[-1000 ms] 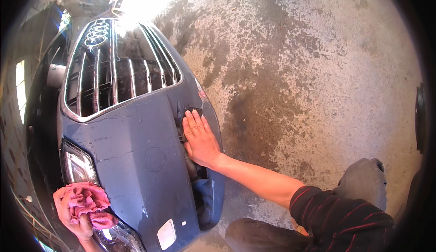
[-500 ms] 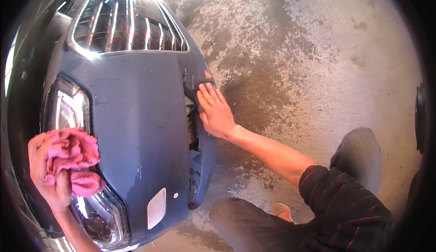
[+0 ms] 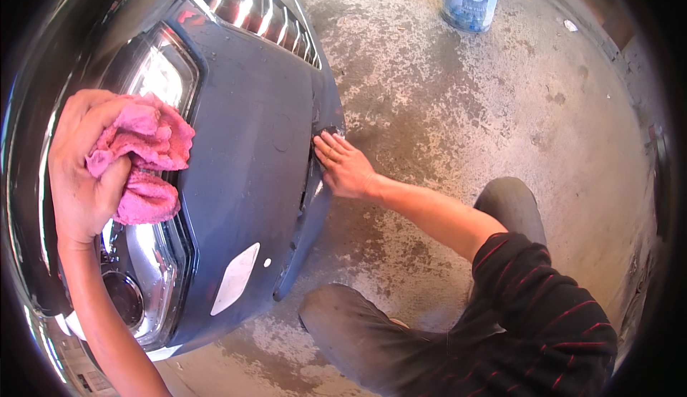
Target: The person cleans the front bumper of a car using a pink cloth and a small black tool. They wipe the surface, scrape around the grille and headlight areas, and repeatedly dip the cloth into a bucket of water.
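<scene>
Bunched in my left hand [image 3: 82, 164] is a pink cloth [image 3: 147, 153], raised in front of the car's headlight [image 3: 143, 275] and covering part of it. My right hand [image 3: 347, 166] lies against the edge of the dark grey bumper [image 3: 243, 132], beside a long opening in it. Its fingers are stretched out side by side, fingertips on the bumper, with no object seen in them. A whitish patch [image 3: 236, 279] and a small white dot [image 3: 268, 262] mark the bumper's nearer part. The palm side of my right hand is hidden.
The car's slatted grille [image 3: 265, 10] is at the top. On the worn, stained concrete floor [image 3: 422, 103] stands a blue and white bucket [image 3: 470, 0], at the far side. My bent knees [image 3: 343, 325] are close to the bumper. A small white scrap [image 3: 570, 25] lies at the far right.
The view has shifted, so more of the bucket shows and the grille sits higher. My left hand with the cloth appears higher along the headlight. My right hand stays at the bumper's edge.
</scene>
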Demonstrator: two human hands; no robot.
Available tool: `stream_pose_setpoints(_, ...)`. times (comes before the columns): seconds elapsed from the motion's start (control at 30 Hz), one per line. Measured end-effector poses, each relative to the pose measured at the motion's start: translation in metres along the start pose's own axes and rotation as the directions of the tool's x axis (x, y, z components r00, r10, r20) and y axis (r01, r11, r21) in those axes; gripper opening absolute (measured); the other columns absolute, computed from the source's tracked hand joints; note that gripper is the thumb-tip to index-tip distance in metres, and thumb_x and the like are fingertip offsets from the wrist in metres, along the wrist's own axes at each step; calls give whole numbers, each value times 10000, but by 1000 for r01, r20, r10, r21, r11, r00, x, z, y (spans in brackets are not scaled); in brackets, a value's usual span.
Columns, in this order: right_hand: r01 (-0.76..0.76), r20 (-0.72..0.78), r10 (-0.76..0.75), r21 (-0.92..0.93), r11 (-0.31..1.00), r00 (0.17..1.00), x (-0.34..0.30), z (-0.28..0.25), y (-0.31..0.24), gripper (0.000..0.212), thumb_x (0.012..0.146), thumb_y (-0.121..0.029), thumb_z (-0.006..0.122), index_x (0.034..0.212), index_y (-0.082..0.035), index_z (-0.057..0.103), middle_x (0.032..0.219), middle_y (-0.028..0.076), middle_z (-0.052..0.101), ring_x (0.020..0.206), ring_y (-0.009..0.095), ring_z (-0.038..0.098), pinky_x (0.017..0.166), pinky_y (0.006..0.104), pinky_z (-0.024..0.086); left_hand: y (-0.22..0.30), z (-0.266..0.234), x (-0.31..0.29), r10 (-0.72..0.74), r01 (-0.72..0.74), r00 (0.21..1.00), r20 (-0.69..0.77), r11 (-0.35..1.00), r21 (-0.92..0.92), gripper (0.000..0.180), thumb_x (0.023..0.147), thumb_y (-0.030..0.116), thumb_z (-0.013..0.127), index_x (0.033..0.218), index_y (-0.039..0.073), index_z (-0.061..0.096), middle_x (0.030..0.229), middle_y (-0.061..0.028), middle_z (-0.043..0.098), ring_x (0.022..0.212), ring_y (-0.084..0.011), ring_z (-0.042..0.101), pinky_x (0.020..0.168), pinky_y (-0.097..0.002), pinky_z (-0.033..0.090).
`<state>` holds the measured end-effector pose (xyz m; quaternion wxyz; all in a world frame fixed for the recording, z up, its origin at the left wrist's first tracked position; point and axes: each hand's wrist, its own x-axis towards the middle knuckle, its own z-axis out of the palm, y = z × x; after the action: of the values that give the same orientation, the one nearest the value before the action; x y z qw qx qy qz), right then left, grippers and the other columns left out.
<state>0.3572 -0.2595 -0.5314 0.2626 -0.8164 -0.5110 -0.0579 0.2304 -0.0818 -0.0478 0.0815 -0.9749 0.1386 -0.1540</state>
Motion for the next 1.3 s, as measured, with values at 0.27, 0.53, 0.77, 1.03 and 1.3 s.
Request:
stream_pose_setpoints(0.27, 69, -25, -71, -53, 996, 997, -11, 14, -16, 645, 1049, -349, 599, 1568, 34, 603, 1721, 203, 503, 1649, 367, 398, 1398, 526, 229, 1, -2, 2, -19, 18, 999, -33, 1000, -21, 469, 723, 57, 662, 1172, 71, 797, 1129, -148, 704, 1085, -342, 688, 995, -395, 550)
stream_pose_setpoints(0.53, 112, -5, -112, -57, 992, 994, -16, -14, 25, 616, 1067, -353, 632, 1607, -61, 585, 1724, 105, 506, 1658, 350, 375, 1409, 509, 204, 1, 2, 2, -13, 14, 1000, 16, 999, -53, 472, 732, 14, 633, 1177, 63, 781, 1155, -153, 711, 1114, -339, 687, 1032, -392, 535)
stream_pose_setpoints(0.77, 23, 10, -23, 39, 999, 1000, -69, 27, -81, 714, 1087, -379, 554, 1653, 53, 494, 1770, 226, 424, 1693, 394, 306, 1414, 532, 166, -19, -3, -6, 7, -8, 998, 65, 1000, 25, 491, 766, 27, 628, 1241, 18, 754, 1216, -168, 693, 1166, -329, 687, 1066, -381, 515)
stream_pose_setpoints(1.03, 114, 41, -116, 46, 992, 992, -93, 22, -141, 705, 1042, -283, 584, 1583, 165, 515, 1705, 348, 447, 1625, 498, 394, 1383, 579, 245, -20, -4, -3, -9, 5, 996, 91, 999, 48, 468, 820, 73, 639, 1273, 4, 740, 1247, -163, 694, 1193, -325, 677, 1099, -380, 500)
stream_pose_setpoints(1.3, 121, 20, -130, 251, 960, 991, -94, 16, -95, 718, 978, -329, 711, 1603, 3, 586, 1756, 158, 464, 1675, 352, 352, 1403, 531, 204, -23, 1, -9, 11, -14, 995, 103, 999, 33, 436, 861, 84, 663, 1283, 7, 739, 1287, -153, 697, 1228, -321, 680, 1124, -380, 495)
